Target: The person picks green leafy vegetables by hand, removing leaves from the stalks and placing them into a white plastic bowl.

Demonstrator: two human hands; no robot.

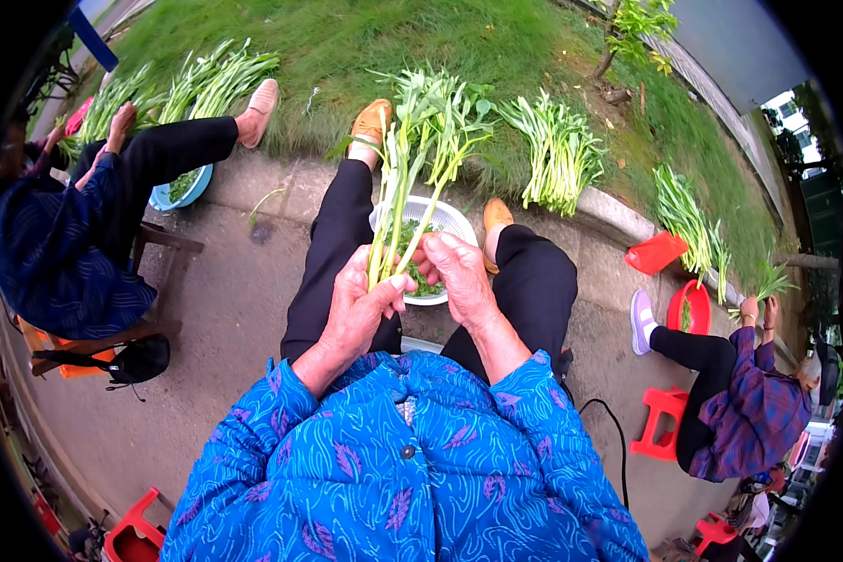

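My left hand point(348, 298) grips the lower ends of several long leafy green stalks point(393, 197), which stand up and fan away from me. Close beside it, my right hand point(464, 274) has thumb and fingers on one stalk point(441, 184) that leans out to the right; its fingertips are partly hidden. Below both hands, between my legs, sits a white plastic basket point(459, 223) with torn green leaves point(432, 288) in it. Past the basket, more leafy greens point(456, 116) lie on the grass edge, partly behind the held stalks.
A stone curb point(604, 211) borders the grass. To the right lie a bundle of greens point(562, 158), a red bag point(657, 253) and a red basin point(690, 309) before a seated person point(745, 407). Another person point(63, 246) sits left, near a blue basin point(195, 188).
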